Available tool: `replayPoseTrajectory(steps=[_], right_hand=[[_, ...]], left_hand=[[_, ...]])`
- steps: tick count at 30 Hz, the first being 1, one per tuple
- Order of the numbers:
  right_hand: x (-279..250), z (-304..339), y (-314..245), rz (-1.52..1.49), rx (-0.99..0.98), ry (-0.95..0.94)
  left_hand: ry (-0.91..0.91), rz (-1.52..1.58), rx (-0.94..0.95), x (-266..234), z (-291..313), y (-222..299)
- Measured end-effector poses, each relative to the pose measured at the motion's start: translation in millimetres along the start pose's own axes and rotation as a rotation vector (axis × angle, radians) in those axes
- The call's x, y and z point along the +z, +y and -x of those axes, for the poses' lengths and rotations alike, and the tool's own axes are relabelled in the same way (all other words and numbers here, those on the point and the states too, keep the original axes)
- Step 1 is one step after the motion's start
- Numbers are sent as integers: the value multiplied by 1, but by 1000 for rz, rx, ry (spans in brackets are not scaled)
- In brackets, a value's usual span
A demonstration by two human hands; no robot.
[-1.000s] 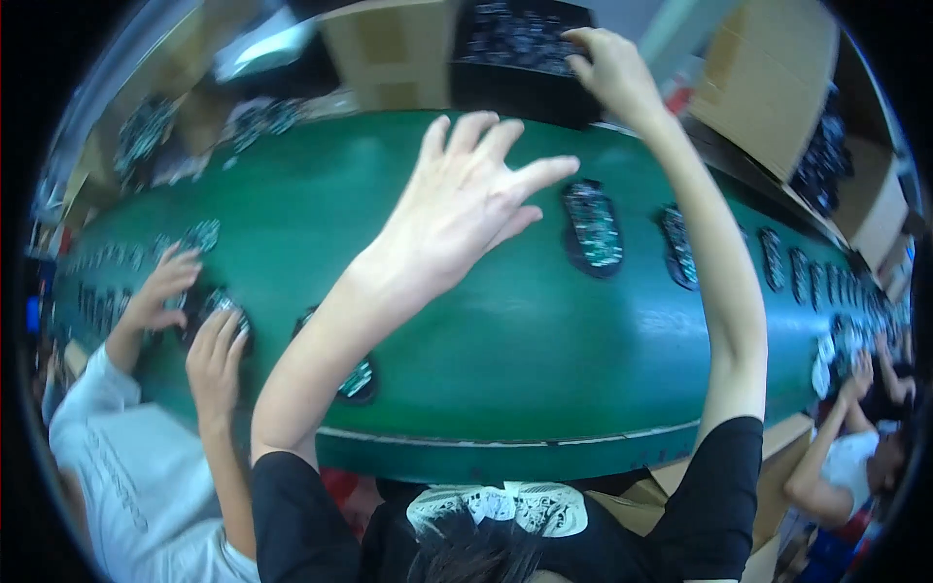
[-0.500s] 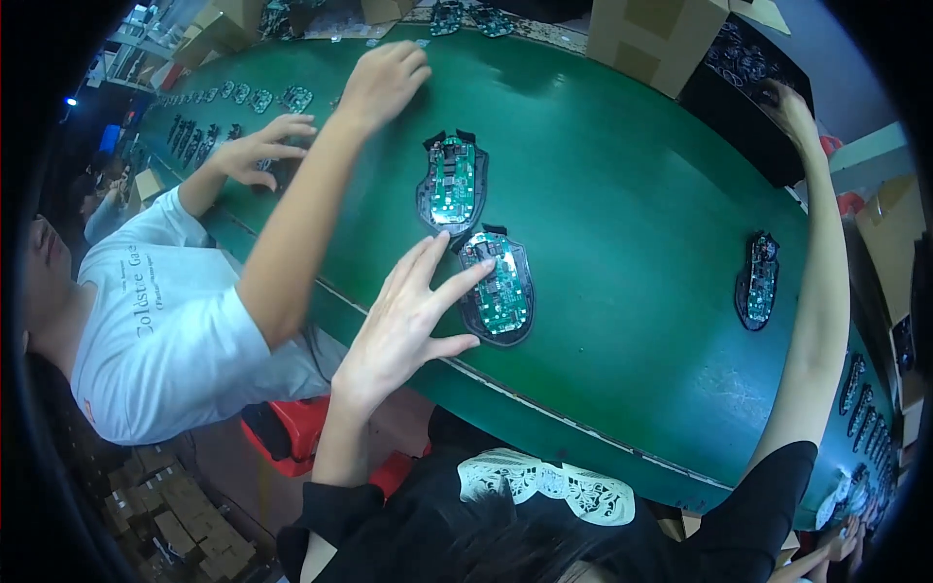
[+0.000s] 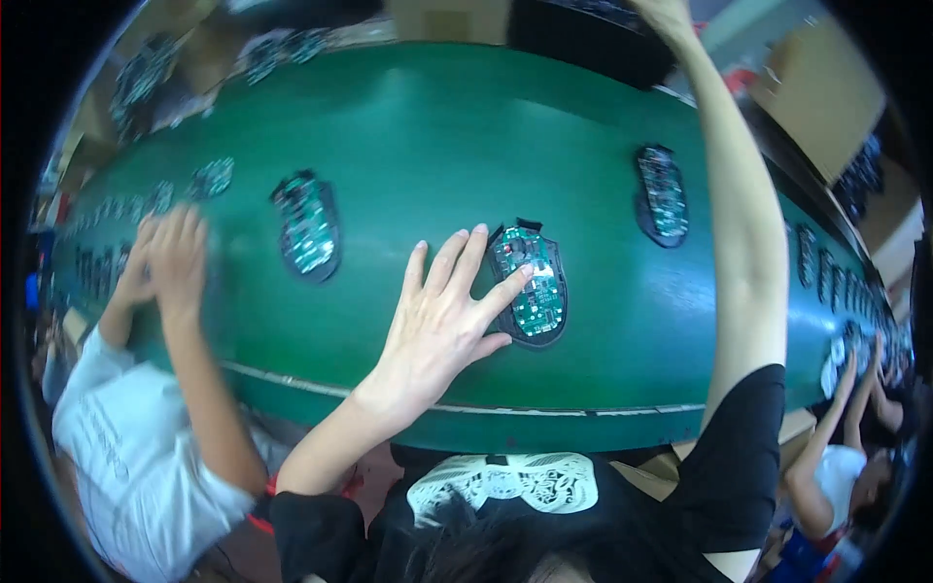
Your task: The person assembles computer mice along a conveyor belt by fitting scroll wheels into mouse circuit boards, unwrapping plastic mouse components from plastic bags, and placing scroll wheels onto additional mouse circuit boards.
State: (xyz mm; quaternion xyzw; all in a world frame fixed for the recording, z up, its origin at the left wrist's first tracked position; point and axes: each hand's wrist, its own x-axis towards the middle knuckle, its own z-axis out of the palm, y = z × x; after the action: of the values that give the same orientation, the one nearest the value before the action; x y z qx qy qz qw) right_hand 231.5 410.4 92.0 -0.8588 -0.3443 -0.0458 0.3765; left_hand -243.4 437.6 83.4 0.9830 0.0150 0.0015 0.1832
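Observation:
My left hand point(image 3: 435, 316) is open with fingers spread. Its index fingertip rests on a green circuit board point(image 3: 536, 291) seated in a black mouse-shaped shell on the table, and its thumb lies by the shell's left edge. My right arm stretches far forward, and only part of my right hand point(image 3: 665, 12) shows at the top edge, above a black bin point(image 3: 593, 44). Its fingers are out of the picture. A second black shell with a board point(image 3: 309, 225) lies to the left, a third point(image 3: 663, 194) to the right, near my right forearm.
A co-worker's blurred hands point(image 3: 175, 257) are close together at the left, beside rows of boards. Several more units point(image 3: 828, 277) line the green table point(image 3: 418, 126) at the right, near another person's hands point(image 3: 855, 374). Cardboard boxes point(image 3: 826, 83) stand behind.
My view has turned, shifting the scene. The co-worker's hands have drawn together farther left, and the left unit now lies apart from the one under my left hand, which stays on its board.

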Motion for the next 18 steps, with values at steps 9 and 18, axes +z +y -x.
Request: replayPoseTrajectory(steps=[9, 18], right_hand=[[-68, 220, -122, -335, 23, -634], [-17, 277, -127, -284, -214, -724]], left_hand=[[36, 41, 296, 39, -35, 39], [157, -1, 252, 24, -5, 49]])
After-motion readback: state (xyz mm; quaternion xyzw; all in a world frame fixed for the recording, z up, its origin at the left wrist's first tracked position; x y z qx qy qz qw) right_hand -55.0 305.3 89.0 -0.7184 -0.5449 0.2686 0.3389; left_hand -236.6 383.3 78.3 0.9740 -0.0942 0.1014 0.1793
